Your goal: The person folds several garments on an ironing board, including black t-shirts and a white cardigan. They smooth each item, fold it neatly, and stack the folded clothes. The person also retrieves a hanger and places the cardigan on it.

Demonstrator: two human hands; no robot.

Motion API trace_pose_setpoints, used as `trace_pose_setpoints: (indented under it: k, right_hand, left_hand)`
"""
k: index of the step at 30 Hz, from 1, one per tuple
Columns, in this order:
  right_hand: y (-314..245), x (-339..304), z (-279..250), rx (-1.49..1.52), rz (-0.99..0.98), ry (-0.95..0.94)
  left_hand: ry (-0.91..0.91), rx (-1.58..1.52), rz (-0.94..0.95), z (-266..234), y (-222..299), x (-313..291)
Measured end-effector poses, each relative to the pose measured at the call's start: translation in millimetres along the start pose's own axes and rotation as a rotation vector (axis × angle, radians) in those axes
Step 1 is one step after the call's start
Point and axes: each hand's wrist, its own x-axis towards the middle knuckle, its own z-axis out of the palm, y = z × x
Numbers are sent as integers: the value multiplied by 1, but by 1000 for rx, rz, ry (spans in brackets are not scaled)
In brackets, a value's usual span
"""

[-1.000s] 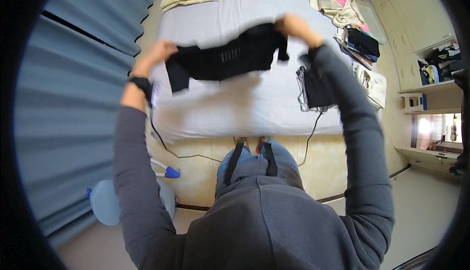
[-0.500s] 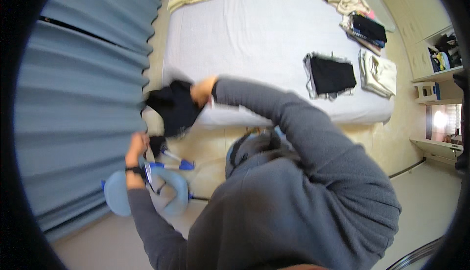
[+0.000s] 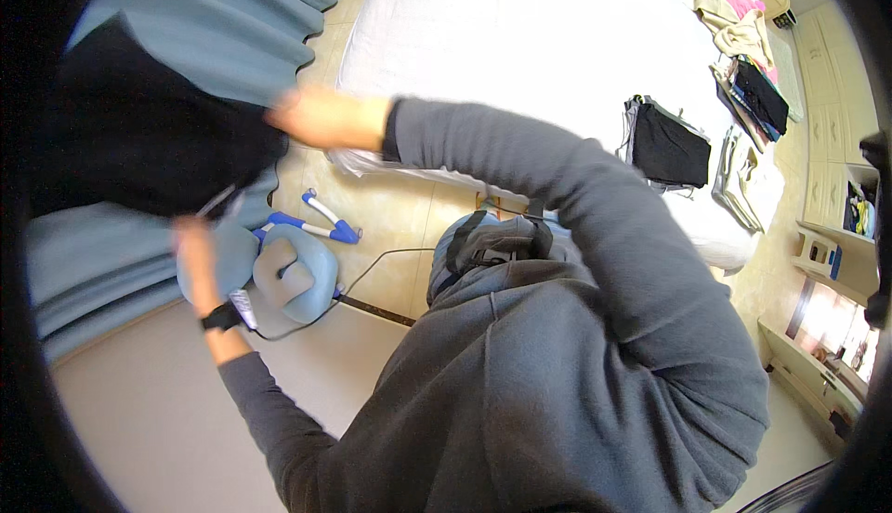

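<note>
Left hand (image 3: 195, 257), one: blurring, wearing a black wristband (image 3: 221, 316); fingertips meeting the lower edge of the black top (image 3: 149, 132); how far the fingers are closing cannot be told. Forearm slanting up and leftward from the lower edge, sleeve ending short of the wrist.

Right hand (image 3: 316, 118), one: partly blurring, fingers closing on the top's right-hand edge and gripping its cloth. Arm crossing in front of the body, elbow bending, forearm pointing left.

Black top, one: hanging raised at far left, spreading leftward from both hands, covering part of the blue curtain (image 3: 186, 11).

Blue-padded seat (image 3: 316, 290), one: standing below, near the left hand.

Bed (image 3: 483, 48), one: lying beyond the right forearm, bearing a stack of folded clothes (image 3: 671, 146), black uppermost.
</note>
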Motion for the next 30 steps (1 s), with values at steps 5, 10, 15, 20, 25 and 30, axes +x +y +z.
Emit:
trace_pose_setpoints:
  k: [5,10,15,20,25,30]
  right_hand:
    - [33,-141,42,282,167,-837]
    - [31,-196,-100,517,488,-627]
    - [-23,-254,-209,692,1075,-528]
    - [-83,-294,-266,580,1014,224]
    - [-140,-370,-287,240,1228,821]
    - [-160,-403,-370,-21,1697,658]
  left_hand:
    - [-421,-673,-34,74,63,-25]
    - [-340,-858,214,12,158,8]
    - [-122,-1195,387,37,320,102]
    - [115,-1327,450,123,410,199]
    - [-205,-531,142,292,412,245]
    - [-207,-501,182,396,446,241]
